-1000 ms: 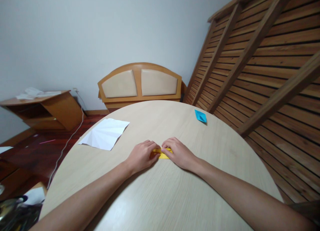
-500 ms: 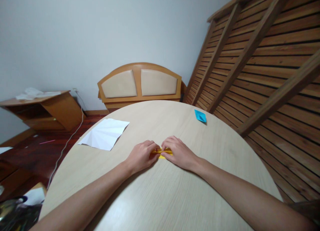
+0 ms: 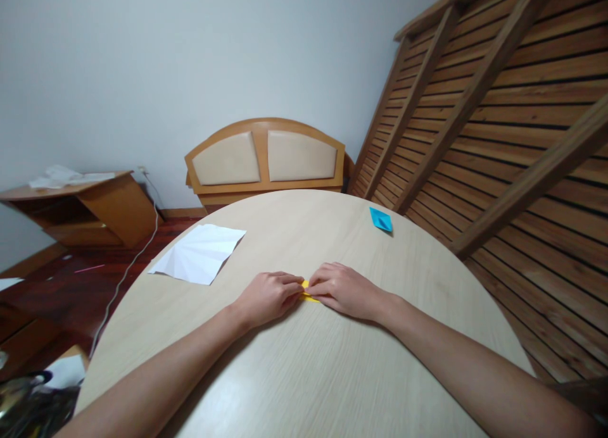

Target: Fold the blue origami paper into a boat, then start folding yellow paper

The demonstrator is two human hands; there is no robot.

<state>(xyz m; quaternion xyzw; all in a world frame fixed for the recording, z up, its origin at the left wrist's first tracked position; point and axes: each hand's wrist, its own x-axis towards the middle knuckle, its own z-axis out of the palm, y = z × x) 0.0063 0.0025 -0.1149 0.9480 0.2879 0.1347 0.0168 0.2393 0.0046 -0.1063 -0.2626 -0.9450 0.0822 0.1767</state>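
Note:
A small piece of folded yellow paper (image 3: 311,298) lies on the round table (image 3: 304,375), mostly covered by my fingers. My left hand (image 3: 272,295) grips its left side, fingers closed together. From the right, my right hand (image 3: 342,288) pinches the same paper, its fingertips nearly meeting those of the left. Only a little yellow shows between and below the fingertips, so the paper's full shape is hidden.
A creased white sheet (image 3: 199,254) lies at the table's left, and a folded blue paper piece (image 3: 380,220) near the far right edge. Slatted wooden boards (image 3: 498,140) lean at right. Beyond stand a headboard (image 3: 263,134) and a low cabinet (image 3: 114,210).
The raised yellow fold between my hands is now pressed down flatter. My right hand has shifted slightly down and right, and the fingers of both hands have closed further over the paper.

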